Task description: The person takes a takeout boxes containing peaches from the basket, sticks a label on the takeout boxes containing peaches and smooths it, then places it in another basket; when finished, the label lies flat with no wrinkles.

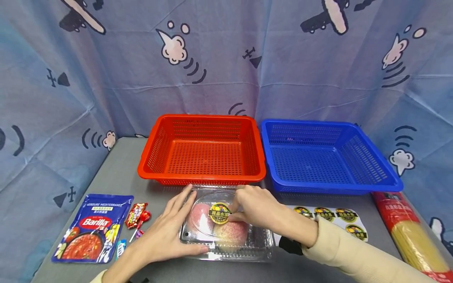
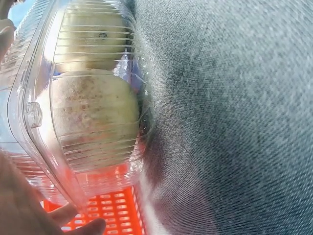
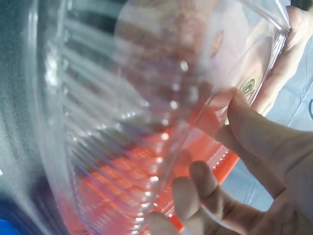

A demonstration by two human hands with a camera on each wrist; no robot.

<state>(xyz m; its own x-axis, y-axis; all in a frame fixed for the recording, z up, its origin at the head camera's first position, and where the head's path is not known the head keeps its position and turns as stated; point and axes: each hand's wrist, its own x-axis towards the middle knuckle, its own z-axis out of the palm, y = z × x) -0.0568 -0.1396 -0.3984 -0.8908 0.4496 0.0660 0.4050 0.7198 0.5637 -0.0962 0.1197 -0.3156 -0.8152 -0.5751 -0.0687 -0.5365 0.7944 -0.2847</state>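
A clear plastic clamshell box [image 1: 260,245] stands on the table with peaches [image 1: 231,232] inside; the left wrist view shows the peaches [image 2: 95,117] through its ribbed side. On its lid lies a round black-and-gold fruit sticker [image 1: 218,213]. My right hand [image 1: 256,206] is over the lid, thumb and index finger pinching at the sticker's right edge, which they partly hide. In the right wrist view the other fingers [image 3: 210,188] are bent above the lid. My left hand [image 1: 170,232] rests along the box's left side, fingers extended towards the far corner and thumb at the near edge.
Behind the box stand a red basket [image 1: 201,177] and a blue basket [image 1: 336,188]. A sheet of round stickers [image 1: 339,220] and a pasta pack [image 1: 412,236] lie right. At left are a Barilla sauce pouch [image 1: 93,228], a candy packet [image 1: 136,215] and a lollipop [image 1: 144,215].
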